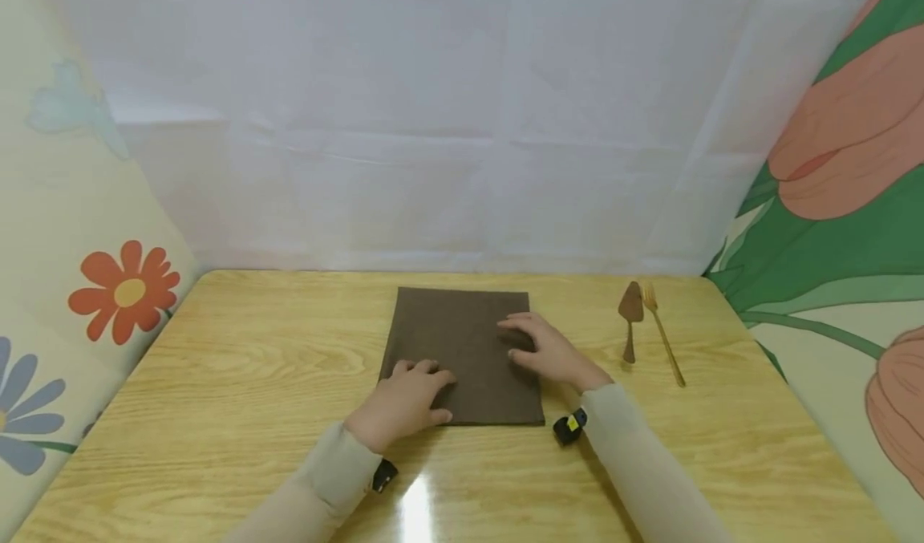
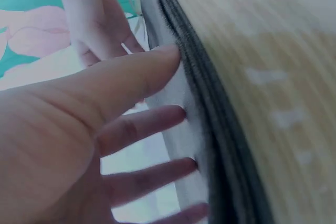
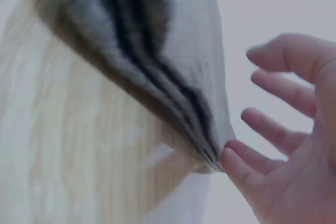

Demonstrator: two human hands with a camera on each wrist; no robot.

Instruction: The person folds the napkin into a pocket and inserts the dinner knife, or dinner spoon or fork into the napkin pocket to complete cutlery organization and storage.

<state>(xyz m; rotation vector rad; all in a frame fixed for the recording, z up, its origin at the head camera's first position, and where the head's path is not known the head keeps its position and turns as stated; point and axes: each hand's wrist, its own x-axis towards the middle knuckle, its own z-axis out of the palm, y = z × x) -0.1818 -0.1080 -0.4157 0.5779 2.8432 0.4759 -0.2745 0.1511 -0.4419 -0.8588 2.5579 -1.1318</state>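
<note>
A dark brown folded cloth (image 1: 462, 342) lies flat on the wooden table, its stacked layers (image 2: 210, 114) showing along the near edge in the left wrist view. My left hand (image 1: 404, 403) is over its near left part, fingers spread, with the fingertips (image 2: 189, 164) touching the top layer. Over the right side of the cloth is my right hand (image 1: 552, 352), its fingers loosely bent and spread. In the right wrist view that hand (image 3: 294, 124) holds nothing, and its little finger is right at the cloth's edge (image 3: 184, 98).
To the right on the table (image 1: 253, 350) lie a cake server (image 1: 631, 306) and a gold-coloured fork (image 1: 664, 334), side by side. A white sheet (image 1: 433, 126) hangs behind the table. Flower-patterned panels (image 1: 852, 286) stand at both sides.
</note>
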